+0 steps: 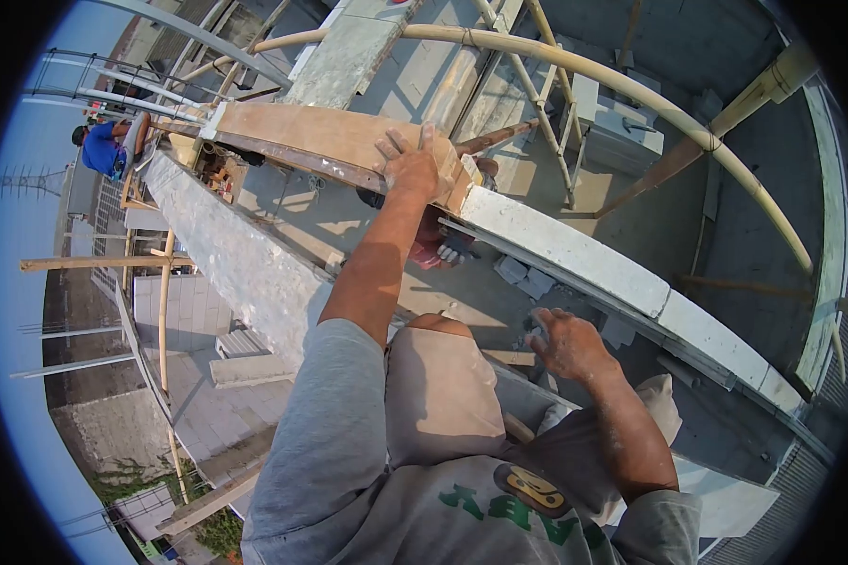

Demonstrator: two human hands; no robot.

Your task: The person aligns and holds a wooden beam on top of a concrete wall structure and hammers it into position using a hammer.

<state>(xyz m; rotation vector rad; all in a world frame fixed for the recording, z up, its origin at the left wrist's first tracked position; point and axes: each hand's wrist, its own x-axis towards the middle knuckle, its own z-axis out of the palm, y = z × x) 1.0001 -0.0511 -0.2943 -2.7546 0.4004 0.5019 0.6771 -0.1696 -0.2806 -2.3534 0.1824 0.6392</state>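
Note:
My left hand (411, 168) lies with spread fingers on the end of a long brown wooden board (320, 125), near where it meets a row of white blocks (565, 240). On the right, my right hand (573, 347) hangs over the lower space with its fingers curled; something small and greyish shows at the fingertips, too unclear to name. Below the board's end, a co-worker's gloved hand (450, 253) and reddish clothing are partly visible, with the rest hidden by the board and my arm.
A person in a blue shirt (104, 149) is at the far left. A rough grey wall top (240, 254) runs beside my left arm. Bamboo poles (631, 89) cross overhead, and pale blocks (622, 132) stand below on the right.

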